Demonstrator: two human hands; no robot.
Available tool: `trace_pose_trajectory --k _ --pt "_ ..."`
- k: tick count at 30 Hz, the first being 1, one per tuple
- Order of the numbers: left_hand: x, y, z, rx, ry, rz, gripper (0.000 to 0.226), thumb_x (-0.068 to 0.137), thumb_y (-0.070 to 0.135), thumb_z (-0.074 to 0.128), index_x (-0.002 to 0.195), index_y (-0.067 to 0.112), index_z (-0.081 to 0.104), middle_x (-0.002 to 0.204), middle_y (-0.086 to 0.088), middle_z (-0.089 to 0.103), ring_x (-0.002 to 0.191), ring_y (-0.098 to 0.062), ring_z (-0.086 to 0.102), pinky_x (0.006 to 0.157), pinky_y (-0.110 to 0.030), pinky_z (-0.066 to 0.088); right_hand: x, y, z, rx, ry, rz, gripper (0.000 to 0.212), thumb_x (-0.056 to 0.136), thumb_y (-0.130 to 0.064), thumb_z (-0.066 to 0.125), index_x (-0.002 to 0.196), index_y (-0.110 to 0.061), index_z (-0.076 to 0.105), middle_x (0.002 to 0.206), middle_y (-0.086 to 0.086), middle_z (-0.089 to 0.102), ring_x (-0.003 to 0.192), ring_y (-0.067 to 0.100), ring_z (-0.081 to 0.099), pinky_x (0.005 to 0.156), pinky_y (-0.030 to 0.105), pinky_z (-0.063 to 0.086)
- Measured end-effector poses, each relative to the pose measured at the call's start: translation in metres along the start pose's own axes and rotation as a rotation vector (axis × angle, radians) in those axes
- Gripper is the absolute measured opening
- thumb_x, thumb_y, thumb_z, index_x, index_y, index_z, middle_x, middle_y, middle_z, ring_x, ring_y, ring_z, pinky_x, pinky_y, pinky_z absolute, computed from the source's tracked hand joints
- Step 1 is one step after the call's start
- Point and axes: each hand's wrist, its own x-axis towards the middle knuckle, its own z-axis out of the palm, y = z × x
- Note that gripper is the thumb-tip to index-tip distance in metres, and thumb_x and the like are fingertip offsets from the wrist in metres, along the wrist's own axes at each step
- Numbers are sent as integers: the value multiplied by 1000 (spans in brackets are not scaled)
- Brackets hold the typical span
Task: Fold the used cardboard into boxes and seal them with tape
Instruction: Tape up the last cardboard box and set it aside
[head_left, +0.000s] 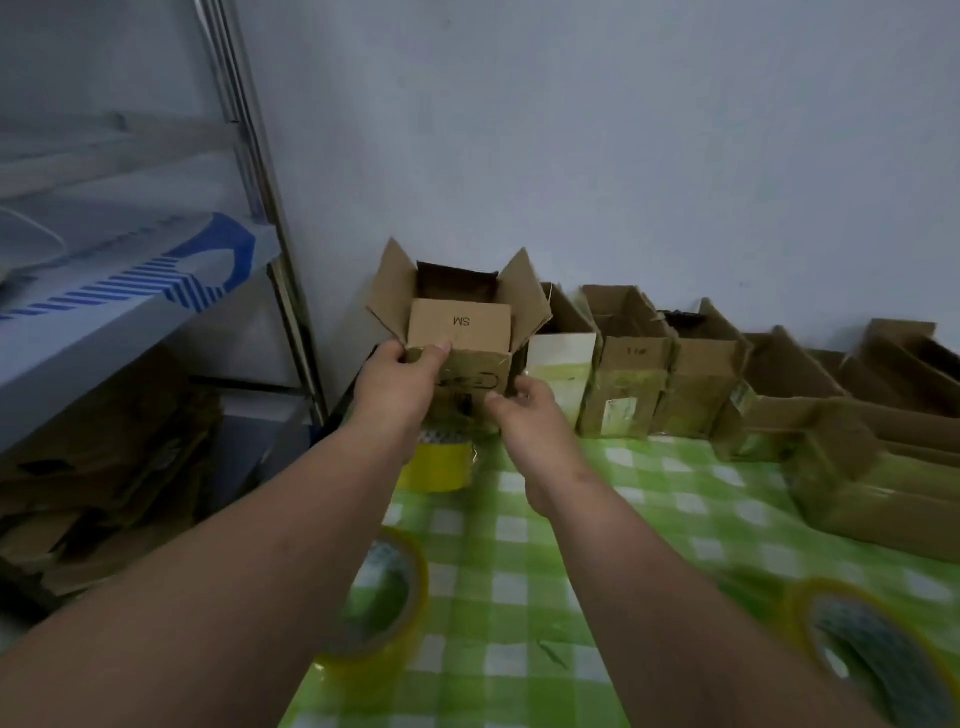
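A table covered with a green-and-white checked cloth (691, 525) stood against a plain pale wall (623, 130), with a metal shelving unit (249, 156) at the left and flattened cardboard (104, 467) stacked beneath it. At the table's far left corner sat an open cardboard box (462, 343); its side flaps stood outward and its near flap, printed "SM", leaned over the opening. The interior was dark, and its contents could not be determined. The left hand (400, 379) gripped the box's near left top corner, thumb lying on the flap. The right hand (524, 410) held the box's lower right corner, fingers curled round the edge. A row of open boxes (675, 374) ran rightward along the wall, flaps up; their contents were not visible. Yellow tape rolls were positioned as follows: one (441, 462) just in front of the held box, one (379, 597) under the left forearm, one (878, 649) at the lower right.
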Motion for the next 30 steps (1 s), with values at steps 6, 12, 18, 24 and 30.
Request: trace_pose_trajectory --k 6,12,18,24,30 --pt "22 5 14 47 -29 -34 24 93 44 62 104 24 55 88 10 56 81 -13 54 81 -38 47 7 2 -5 45 -39 -33 45 100 -14 54 143 -18 43 110 -14 56 89 0 51 83 21 38" --pt "28 -9 13 17 -67 -124 25 95 42 60 111 24 52 99 6 55 84 -13 50 81 -39 43 8 15 -4 17 0 -32 36 98 -11 56 125 -33 48 119 -12 55 95 3 51 73 11 39" --pt "36 -24 12 -139 -49 -212 46 94 35 64 135 24 47 128 0 56 118 -25 53 101 -53 46 16 30 -15 -73 405 44 64 88 -12 64 144 -18 32 144 5 27 120 26 44 91 32 41" --pt "46 -30 20 -128 -6 -149 48 96 38 60 138 22 46 130 1 54 115 -23 53 101 -48 46 25 30 -28 -31 253 101 79 92 -13 62 156 -26 16 158 0 17 135 27 36 89 30 35" --pt "56 -35 21 -109 -14 -135 36 98 40 56 129 25 49 125 2 55 113 -22 53 100 -47 47 27 28 -24 -62 183 100 82 93 -19 64 156 -30 14 160 -6 6 141 28 29 106 37 36"
